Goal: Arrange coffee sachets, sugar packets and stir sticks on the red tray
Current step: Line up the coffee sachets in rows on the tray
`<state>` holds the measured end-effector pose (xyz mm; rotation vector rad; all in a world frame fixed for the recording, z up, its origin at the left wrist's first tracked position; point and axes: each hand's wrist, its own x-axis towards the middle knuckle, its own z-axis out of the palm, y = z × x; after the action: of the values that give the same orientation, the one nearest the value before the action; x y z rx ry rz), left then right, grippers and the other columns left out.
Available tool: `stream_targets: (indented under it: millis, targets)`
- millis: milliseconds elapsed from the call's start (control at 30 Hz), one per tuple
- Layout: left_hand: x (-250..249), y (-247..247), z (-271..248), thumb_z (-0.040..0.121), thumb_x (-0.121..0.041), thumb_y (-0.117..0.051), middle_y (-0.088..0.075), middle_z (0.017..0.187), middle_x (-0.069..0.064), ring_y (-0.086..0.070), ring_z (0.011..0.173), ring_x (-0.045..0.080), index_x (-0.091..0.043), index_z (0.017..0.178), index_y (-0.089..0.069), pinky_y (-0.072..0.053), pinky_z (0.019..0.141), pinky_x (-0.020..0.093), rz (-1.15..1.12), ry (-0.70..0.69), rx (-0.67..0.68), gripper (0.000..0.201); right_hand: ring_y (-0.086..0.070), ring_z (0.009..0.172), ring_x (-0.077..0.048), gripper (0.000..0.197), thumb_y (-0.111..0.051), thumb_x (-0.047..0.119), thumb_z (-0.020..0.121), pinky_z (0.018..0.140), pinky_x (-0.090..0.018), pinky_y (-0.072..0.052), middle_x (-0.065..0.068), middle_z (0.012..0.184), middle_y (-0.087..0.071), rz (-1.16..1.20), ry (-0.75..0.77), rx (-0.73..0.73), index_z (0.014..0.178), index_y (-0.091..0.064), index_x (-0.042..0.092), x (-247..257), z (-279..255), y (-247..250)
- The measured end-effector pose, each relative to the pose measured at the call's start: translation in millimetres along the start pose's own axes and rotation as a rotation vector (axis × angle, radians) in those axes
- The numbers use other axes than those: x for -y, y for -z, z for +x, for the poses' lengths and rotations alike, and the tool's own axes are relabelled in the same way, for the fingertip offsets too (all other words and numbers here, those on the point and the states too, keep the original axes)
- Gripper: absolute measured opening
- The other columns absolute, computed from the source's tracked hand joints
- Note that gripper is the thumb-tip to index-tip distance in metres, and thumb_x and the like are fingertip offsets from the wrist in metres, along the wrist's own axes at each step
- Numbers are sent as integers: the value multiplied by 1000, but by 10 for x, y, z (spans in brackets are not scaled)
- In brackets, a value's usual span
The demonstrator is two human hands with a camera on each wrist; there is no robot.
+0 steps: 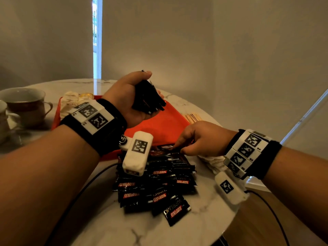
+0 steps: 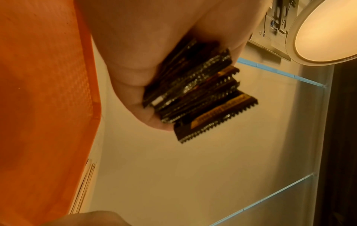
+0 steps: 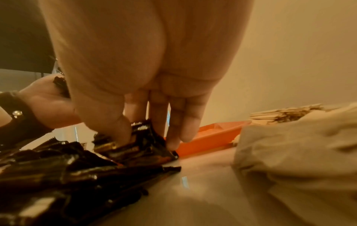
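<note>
A pile of black coffee sachets [image 1: 156, 185] lies on the marble table in front of the red tray [image 1: 165, 125]. My left hand [image 1: 134, 96], raised above the tray, grips a stack of black sachets [image 2: 197, 91] on edge. Down at the far edge of the pile, my right hand [image 1: 179, 148] pinches one sachet [image 3: 142, 137] between thumb and fingers, lifting its end. Wooden stir sticks [image 1: 192, 117] lie in a bundle right of the tray. Pale sugar packets [image 1: 71, 102] sit at the tray's far left corner.
Two cups [image 1: 26, 103] stand at the table's left. A crumpled white cloth or bag [image 3: 299, 152] lies just right of my right hand. Cables [image 1: 92, 181] run across the table near its front edge [image 1: 221, 233].
</note>
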<state>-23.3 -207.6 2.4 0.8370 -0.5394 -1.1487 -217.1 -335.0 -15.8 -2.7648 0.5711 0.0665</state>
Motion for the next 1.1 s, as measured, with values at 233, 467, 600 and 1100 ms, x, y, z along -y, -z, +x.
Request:
stream_targets:
  millis: [233,467,600,1100]
  targets:
    - [-21,30,3,89,-38,-61,-60,88,6,-62,84,23,-14,99,-57,-52,78,34,14,-3,-27,27,-65,66,-1,15,-73,17,86,61,-15,-48,20,75,-72,57,-6,-259,90,-81,29,-44,-68,30]
    - [-71,52,0,88,-39,-62,-61,85,9,-67,76,26,-12,90,-57,-53,77,35,16,16,-44,28,-65,60,-7,14,-72,12,89,58,-19,-50,5,71,-74,211,-60,-305,87,-79,23,-40,-206,340]
    - [-80,53,6,89,-40,-61,-61,83,8,-65,86,26,-13,83,-59,-56,70,31,28,41,-15,27,-75,84,-21,10,-67,9,92,75,-36,-62,-5,87,-78,512,-76,-506,92,-76,13,3,-216,533]
    - [7,-15,-51,84,-32,-58,-64,89,13,-66,75,24,-7,118,-60,-54,63,31,72,-37,237,42,-43,133,7,19,-87,34,66,109,-21,-37,16,144,-50,343,239,-550,78,-73,33,577,86,339]
